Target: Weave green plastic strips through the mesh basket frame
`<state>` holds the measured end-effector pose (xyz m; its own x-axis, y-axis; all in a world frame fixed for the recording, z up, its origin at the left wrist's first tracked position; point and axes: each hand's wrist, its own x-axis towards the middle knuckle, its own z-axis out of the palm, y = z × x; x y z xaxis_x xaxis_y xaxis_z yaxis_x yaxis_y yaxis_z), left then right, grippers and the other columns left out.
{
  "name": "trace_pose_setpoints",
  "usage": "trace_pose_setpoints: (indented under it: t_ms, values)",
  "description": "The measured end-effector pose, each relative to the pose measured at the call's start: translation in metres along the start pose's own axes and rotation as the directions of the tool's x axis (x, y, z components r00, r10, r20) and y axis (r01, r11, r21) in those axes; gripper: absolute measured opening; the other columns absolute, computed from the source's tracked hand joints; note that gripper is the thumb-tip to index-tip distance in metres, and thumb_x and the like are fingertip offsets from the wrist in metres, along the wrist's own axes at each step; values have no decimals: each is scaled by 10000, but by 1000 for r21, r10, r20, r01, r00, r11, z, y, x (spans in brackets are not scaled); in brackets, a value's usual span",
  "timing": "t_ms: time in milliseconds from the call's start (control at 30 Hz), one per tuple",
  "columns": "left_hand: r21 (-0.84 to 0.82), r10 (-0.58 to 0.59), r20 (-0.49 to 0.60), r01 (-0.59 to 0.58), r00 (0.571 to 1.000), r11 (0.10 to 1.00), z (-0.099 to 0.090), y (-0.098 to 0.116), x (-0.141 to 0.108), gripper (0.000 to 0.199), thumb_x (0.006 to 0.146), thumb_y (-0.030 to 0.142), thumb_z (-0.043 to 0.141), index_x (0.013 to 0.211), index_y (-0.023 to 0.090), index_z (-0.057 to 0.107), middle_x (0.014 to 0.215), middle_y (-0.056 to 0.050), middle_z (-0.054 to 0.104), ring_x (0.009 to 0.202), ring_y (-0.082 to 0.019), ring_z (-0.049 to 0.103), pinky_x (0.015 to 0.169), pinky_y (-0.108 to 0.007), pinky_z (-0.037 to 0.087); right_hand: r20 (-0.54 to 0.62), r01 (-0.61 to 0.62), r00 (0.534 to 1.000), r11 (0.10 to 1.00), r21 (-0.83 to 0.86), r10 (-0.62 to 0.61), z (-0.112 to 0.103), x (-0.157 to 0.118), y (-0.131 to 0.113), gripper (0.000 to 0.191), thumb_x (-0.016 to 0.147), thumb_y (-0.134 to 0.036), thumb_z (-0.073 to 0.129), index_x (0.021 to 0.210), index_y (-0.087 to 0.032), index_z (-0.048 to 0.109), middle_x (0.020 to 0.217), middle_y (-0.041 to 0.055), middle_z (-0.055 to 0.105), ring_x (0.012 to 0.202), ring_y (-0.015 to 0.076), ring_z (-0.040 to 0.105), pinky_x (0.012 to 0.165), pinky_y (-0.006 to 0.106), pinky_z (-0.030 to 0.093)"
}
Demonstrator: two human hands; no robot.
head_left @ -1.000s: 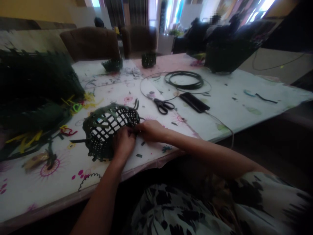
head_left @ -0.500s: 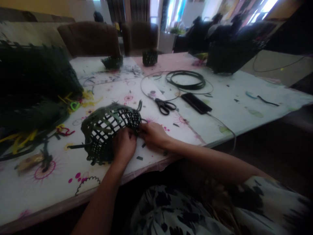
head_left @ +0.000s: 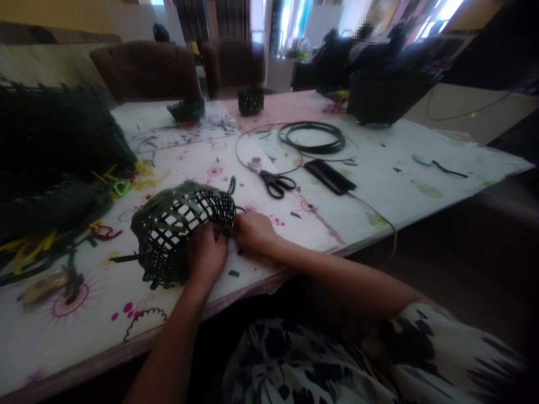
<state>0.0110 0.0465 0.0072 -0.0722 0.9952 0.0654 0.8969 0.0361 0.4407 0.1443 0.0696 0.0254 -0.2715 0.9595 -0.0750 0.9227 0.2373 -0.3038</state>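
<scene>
A small dark green woven basket (head_left: 177, 224) lies tipped on its side on the table, its open mouth toward me. My left hand (head_left: 208, 249) is closed on the near part of its rim, with the fingertips partly hidden inside. At the right end of the rim, my right hand (head_left: 255, 233) pinches the edge, where a thin loop of strip sticks out. Exactly what lies between the right fingertips is too dark to make out. One loose strip end (head_left: 128, 257) juts from the basket's left side, and another (head_left: 232, 184) rises at its top right.
Black-handled scissors (head_left: 277, 183) and a black phone (head_left: 329, 177) with a cable lie beyond my hands, near a coil of dark strip (head_left: 311, 138). Large dark baskets (head_left: 54, 134) stand at left, another (head_left: 381, 98) at the back right. Two small baskets (head_left: 251, 102) sit farther back. Scraps litter the table (head_left: 295, 235).
The whole scene has shifted slightly left in view as the camera turned. Both hands stay at the same places on the basket rim.
</scene>
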Motion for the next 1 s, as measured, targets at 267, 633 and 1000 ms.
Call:
trace_pose_setpoints:
  t_ms: [267,633,1000]
  values:
    - [37,-10,-116,14,993,999,0,3,-7,264,875,160,516,1040,121,718,1080,-143,661,1052,-266,625,949,-367,474,-22,5,1000,999,47,-3,-2,1,4,233,850,-284,555,943,-154,723,1020,155,750,912,265,699,683,312,482]
    - [43,46,-163,-39,986,998,-1,6,-12,343,862,138,455,1039,134,748,1050,-134,691,1058,-256,625,981,-346,469,-52,30,998,997,75,-26,0,-2,4,226,865,-267,543,960,-160,718,1001,148,755,926,268,697,682,303,458]
    - [61,-106,-27,108,994,992,-1,7,5,292,852,198,495,1043,159,712,1105,-142,699,1057,-311,646,885,-390,483,-40,28,999,997,79,-25,0,0,5,219,836,-236,568,966,-156,725,973,148,752,884,261,694,657,298,450]
